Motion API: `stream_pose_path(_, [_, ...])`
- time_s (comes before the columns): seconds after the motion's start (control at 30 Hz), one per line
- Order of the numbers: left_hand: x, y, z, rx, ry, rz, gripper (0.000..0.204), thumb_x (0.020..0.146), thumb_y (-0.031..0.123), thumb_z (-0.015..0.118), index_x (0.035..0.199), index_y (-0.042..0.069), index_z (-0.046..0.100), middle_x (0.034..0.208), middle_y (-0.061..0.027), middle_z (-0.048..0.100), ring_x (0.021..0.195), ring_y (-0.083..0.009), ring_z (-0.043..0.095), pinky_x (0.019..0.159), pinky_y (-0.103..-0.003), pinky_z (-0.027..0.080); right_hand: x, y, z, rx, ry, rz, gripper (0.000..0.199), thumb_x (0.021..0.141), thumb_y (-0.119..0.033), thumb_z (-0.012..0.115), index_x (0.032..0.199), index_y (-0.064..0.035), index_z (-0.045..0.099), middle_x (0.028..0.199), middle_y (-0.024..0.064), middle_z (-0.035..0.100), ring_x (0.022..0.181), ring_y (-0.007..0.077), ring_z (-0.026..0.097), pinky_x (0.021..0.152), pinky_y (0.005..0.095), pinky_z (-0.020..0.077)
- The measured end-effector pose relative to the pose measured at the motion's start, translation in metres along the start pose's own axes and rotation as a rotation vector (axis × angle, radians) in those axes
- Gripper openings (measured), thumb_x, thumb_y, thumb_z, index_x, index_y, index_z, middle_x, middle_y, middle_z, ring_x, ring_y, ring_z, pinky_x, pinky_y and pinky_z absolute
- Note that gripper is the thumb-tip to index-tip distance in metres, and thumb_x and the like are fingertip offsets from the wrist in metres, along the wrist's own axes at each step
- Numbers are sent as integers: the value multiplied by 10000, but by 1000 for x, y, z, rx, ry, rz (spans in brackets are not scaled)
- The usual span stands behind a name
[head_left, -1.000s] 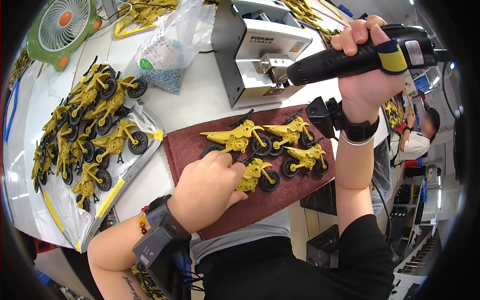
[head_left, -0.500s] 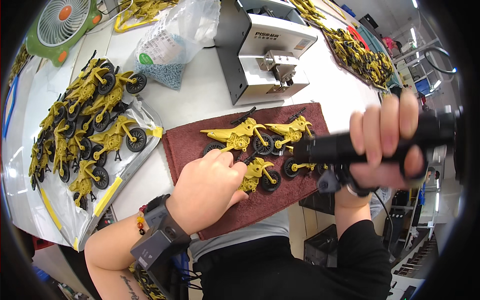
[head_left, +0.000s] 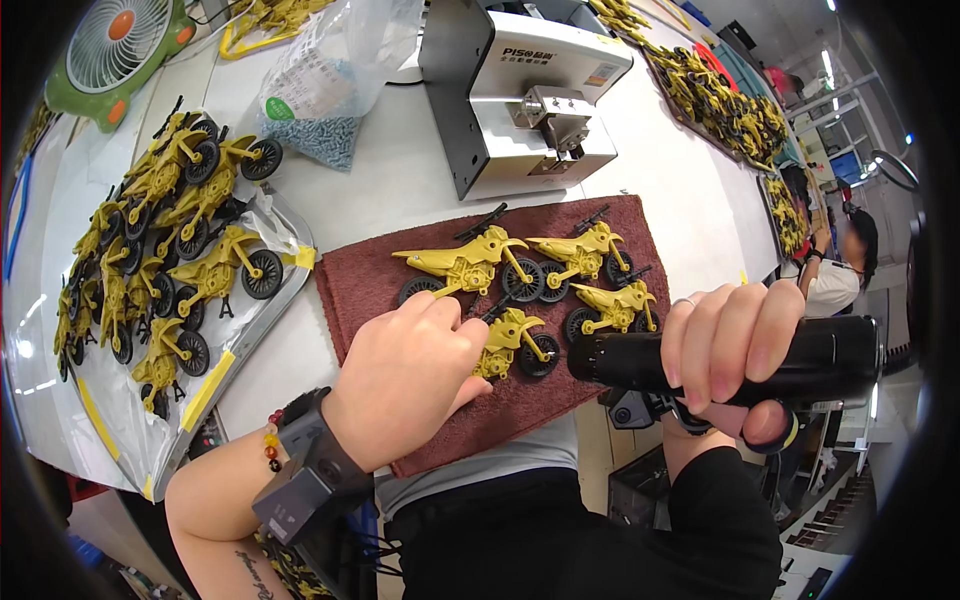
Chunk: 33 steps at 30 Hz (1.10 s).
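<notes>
My left hand rests on a maroon cloth mat and pinches a small yellow toy motorbike at its rear. Three more yellow toy motorbikes lie on the mat beyond it. My right hand is closed around a black electric screwdriver, held level with its tip pointing left toward the pinched bike, just right of the mat.
A grey box-shaped machine stands behind the mat. A tray of several yellow motorbikes lies at left, with a bag of small grey parts and a green fan beyond. Another person sits at far right.
My right hand has brought the screwdriver down from above the machine to mat level and turned its tip toward the bike. My left hand has stayed on the bike.
</notes>
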<state>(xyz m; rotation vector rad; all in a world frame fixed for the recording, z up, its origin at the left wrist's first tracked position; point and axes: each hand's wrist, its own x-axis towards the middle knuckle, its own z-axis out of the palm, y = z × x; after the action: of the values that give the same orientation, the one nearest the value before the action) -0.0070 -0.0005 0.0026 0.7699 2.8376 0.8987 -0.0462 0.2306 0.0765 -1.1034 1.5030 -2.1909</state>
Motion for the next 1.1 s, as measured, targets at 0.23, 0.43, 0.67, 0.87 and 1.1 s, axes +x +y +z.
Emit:
stream_pose_path(0.23, [-1, -1, 1, 8, -5, -7, 328, 657, 275, 740, 862, 58, 605, 789, -69, 532, 813, -256, 540, 663, -362, 465, -7, -4, -4, -6, 54, -75, 322, 707, -156, 766, 850, -89, 485, 694, 35, 557, 547, 160, 559, 549, 294, 453])
stream_pose_path(0.43, [-2, -1, 1, -4, -2, -15, 329, 654, 268, 742, 869, 61, 604, 784, -65, 526, 816, -252, 536, 655, -360, 462, -3, -2, -3, 10, -17, -63, 320, 700, -131, 760, 859, -82, 487, 698, 41, 561, 549, 168, 567, 555, 296, 455])
stream_pose_path(0.67, [-3, 0, 2, 7, -2, -11, 328, 649, 264, 743, 862, 62, 598, 784, -64, 521, 814, -253, 534, 656, -360, 460, -4, 9, 7, 3, -7, -54, 309, 675, -111, 772, 845, -65, 518, 702, 52, 573, 560, 167, 563, 535, 293, 451])
stream_pose_path(0.87, [-2, 1, 1, 2, 5, -7, 318, 650, 253, 742, 851, 63, 586, 781, -65, 511, 813, -253, 528, 657, -361, 454, -1, 7, 10, -39, -32, -40, 287, 649, -80, 764, 833, -44, 546, 670, 71, 584, 540, 181, 569, 515, 286, 455])
stream_pose_path(1.1, [1, 2, 2, 9, 1, 2, 306, 650, 232, 742, 836, 58, 573, 787, -68, 505, 814, -254, 521, 664, -357, 453, 2, 5, 7, -32, -65, -28, 257, 661, -65, 761, 811, -29, 556, 664, 84, 588, 526, 190, 566, 499, 286, 456])
